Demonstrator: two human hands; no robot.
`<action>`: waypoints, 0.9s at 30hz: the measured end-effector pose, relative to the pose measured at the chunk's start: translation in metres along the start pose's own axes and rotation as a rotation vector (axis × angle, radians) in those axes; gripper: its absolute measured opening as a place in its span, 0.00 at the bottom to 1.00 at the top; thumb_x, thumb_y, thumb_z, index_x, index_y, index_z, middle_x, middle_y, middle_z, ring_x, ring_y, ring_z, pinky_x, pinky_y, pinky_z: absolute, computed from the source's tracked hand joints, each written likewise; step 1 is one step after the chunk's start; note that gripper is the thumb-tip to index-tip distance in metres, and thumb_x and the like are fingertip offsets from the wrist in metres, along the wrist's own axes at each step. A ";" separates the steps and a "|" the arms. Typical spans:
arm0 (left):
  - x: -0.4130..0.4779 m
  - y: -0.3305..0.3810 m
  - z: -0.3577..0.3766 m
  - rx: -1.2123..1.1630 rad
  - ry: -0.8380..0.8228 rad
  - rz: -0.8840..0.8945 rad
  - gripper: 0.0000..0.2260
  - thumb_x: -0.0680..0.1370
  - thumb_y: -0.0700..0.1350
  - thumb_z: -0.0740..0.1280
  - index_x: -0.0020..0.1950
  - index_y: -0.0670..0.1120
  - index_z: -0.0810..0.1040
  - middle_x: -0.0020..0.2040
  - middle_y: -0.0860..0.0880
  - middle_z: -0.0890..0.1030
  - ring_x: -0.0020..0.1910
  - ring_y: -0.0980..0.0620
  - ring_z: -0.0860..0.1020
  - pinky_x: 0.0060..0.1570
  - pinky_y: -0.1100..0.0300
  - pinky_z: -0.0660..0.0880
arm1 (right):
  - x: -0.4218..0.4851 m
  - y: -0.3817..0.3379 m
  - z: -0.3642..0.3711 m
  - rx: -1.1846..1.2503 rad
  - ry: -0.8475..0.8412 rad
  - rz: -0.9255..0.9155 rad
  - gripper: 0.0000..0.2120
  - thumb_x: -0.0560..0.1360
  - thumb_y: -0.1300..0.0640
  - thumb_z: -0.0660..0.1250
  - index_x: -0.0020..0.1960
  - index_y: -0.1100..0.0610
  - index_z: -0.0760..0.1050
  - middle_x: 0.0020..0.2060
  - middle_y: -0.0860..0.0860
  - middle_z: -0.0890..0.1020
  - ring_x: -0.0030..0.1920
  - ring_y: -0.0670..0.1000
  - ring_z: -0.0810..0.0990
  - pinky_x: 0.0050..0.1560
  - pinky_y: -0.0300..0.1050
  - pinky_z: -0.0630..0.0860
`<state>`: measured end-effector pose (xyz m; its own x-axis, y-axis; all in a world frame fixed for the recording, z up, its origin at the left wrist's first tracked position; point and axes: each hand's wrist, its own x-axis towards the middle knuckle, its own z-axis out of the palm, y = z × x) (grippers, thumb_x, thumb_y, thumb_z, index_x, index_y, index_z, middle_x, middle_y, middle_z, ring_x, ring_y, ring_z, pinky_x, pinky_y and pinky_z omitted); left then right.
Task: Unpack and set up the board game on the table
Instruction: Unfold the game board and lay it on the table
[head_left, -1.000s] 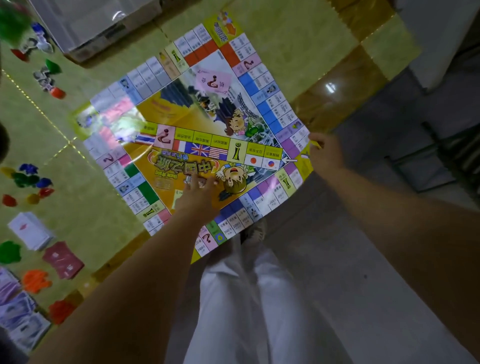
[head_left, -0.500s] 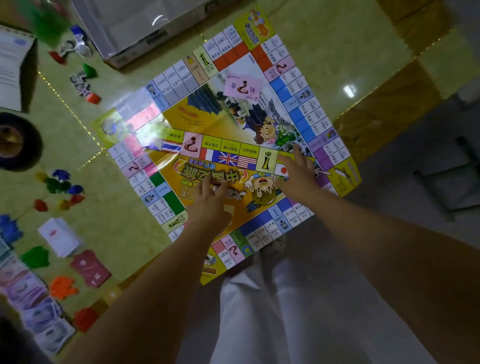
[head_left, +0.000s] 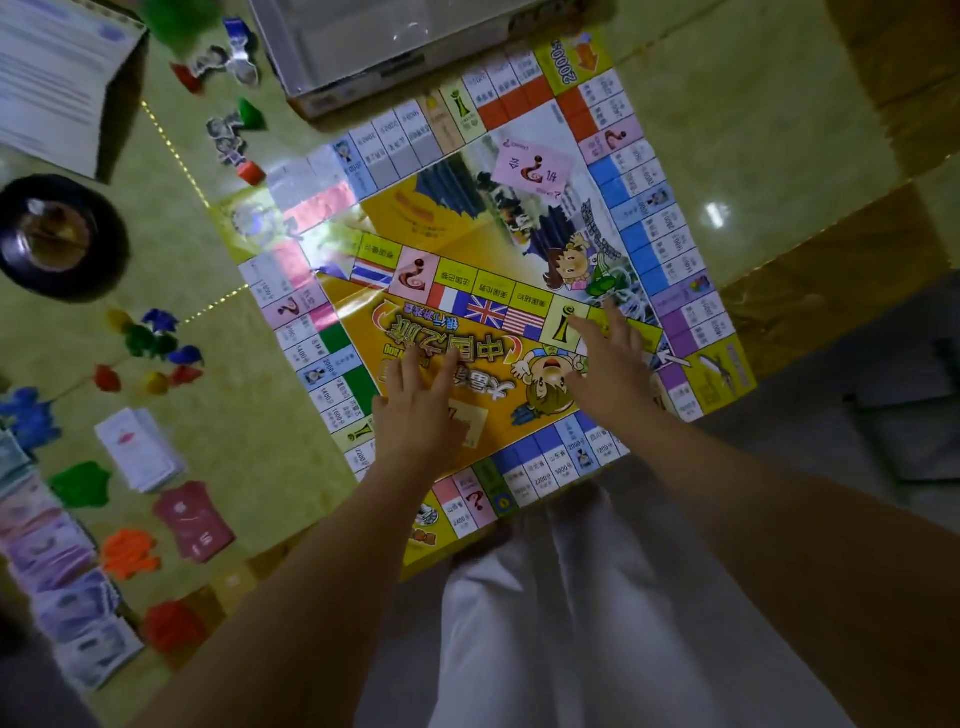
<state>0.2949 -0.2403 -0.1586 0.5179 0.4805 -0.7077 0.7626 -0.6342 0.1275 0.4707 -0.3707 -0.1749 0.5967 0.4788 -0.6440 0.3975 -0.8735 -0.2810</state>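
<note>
Person is pressing both hands flat on the game board (head_left: 493, 270). It's lying unfolded & face up on the green-and-gold table (head_left: 753, 130), turned at an angle, w/ its near edge sitting right along the table's near edge, above the person's white trousers (head_left: 545, 623).

L hand (head_left: 415, 410) is resting palm down on the orange ctr panel, fingers straight & a bit spread, gripping nothing. R hand (head_left: 610, 369) is lying just beside it, also palm down, fingers fanned out toward the flag row, holding nothing. The hands are sitting near each other, not touching.

Fold creases are showing across the board & glare is washing out its left corner. A pink question-mark panel (head_left: 530, 169) is showing on the far half; can't tell if it's printed or a loose card.

The box (head_left: 363, 47) is sitting at the far side, right at the board's far edge. Left of the board:
- Character standees (head_left: 228, 135) are standing near the far corner.
- Small coloured pieces (head_left: 150, 345) are bunching together further along.
- A white card stack (head_left: 137, 449) & a red card stack (head_left: 195, 519) are lying just beside each other.
- Paper money (head_left: 62, 587) is fanning out at the far left.
- An orange piece (head_left: 130, 553) is lying btw the money & the red cards.

A blurred instruction sheet (head_left: 47, 78) is lying top left, w/ a black round dish (head_left: 57, 239) sitting below it.
</note>
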 end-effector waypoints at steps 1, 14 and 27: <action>0.001 -0.001 0.000 -0.015 0.007 -0.006 0.40 0.76 0.52 0.68 0.79 0.58 0.44 0.79 0.43 0.44 0.77 0.38 0.44 0.71 0.40 0.61 | 0.003 -0.001 -0.001 -0.007 0.000 -0.013 0.32 0.75 0.56 0.69 0.75 0.48 0.60 0.78 0.50 0.44 0.77 0.56 0.46 0.68 0.61 0.63; -0.041 0.011 0.032 -0.193 0.057 -0.160 0.31 0.76 0.48 0.66 0.77 0.53 0.57 0.77 0.45 0.55 0.73 0.42 0.59 0.61 0.48 0.72 | -0.017 -0.006 0.002 -0.166 -0.236 -0.220 0.34 0.77 0.59 0.66 0.77 0.49 0.55 0.78 0.51 0.41 0.77 0.59 0.43 0.72 0.57 0.59; -0.070 -0.017 0.042 -0.400 0.215 -0.223 0.21 0.78 0.48 0.64 0.70 0.45 0.70 0.72 0.43 0.66 0.68 0.43 0.67 0.64 0.50 0.67 | -0.025 -0.053 0.004 -0.017 -0.040 -0.371 0.21 0.76 0.63 0.64 0.68 0.55 0.70 0.67 0.55 0.66 0.60 0.56 0.72 0.52 0.48 0.73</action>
<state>0.2296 -0.2888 -0.1400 0.3614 0.7184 -0.5943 0.9308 -0.2406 0.2752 0.4313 -0.3368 -0.1468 0.3818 0.7587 -0.5279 0.5934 -0.6391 -0.4893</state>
